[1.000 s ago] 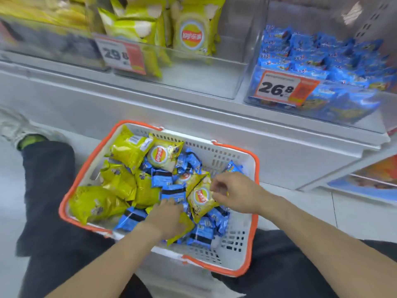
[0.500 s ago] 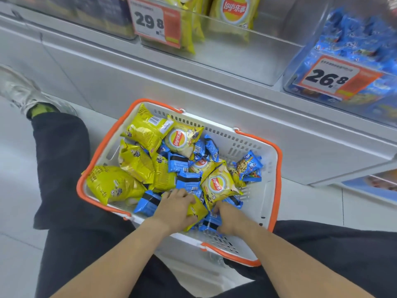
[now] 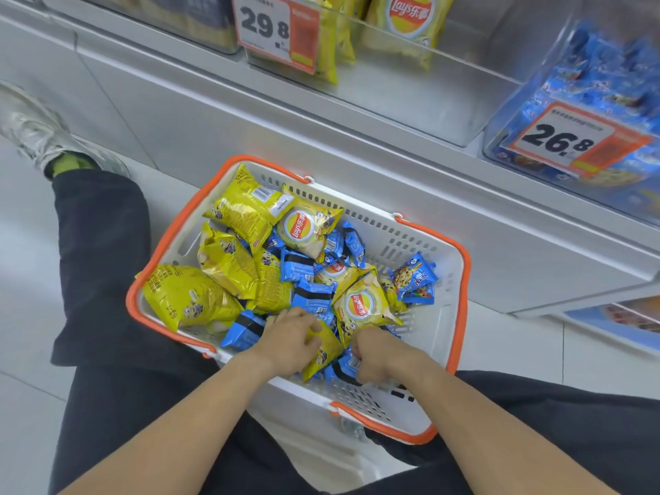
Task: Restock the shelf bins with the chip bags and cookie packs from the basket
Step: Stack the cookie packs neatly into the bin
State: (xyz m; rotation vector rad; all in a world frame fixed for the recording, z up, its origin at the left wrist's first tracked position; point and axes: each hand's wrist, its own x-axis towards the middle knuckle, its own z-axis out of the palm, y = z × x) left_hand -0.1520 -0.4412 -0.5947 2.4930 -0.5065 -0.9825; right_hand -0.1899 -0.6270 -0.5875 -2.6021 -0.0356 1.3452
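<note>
A white basket with an orange rim (image 3: 453, 316) sits on the floor between my legs, holding several yellow chip bags (image 3: 228, 212) and blue cookie packs (image 3: 414, 276). My left hand (image 3: 287, 334) rests at the near side of the pile, fingers curled on a small yellow chip bag (image 3: 323, 351). My right hand (image 3: 378, 353) is closed around blue cookie packs (image 3: 348, 366) just right of it. Above, a clear bin (image 3: 460, 101) holds yellow chip bags (image 3: 410, 19). At the right, another clear bin (image 3: 507, 126) holds blue cookie packs (image 3: 600, 76).
The silver shelf front (image 3: 285, 130) runs across behind the basket. Price tags read 29.8 (image 3: 275, 28) and 26.8 (image 3: 568, 137). My black trouser legs (image 3: 100, 251) flank the basket, with a grey shoe (image 3: 32, 130) at the far left. Pale floor tiles lie on both sides.
My right hand moved from the middle of the pile to the near corner and closed on blue cookie packs. My left hand stayed on the yellow bag. The view tilted downward.
</note>
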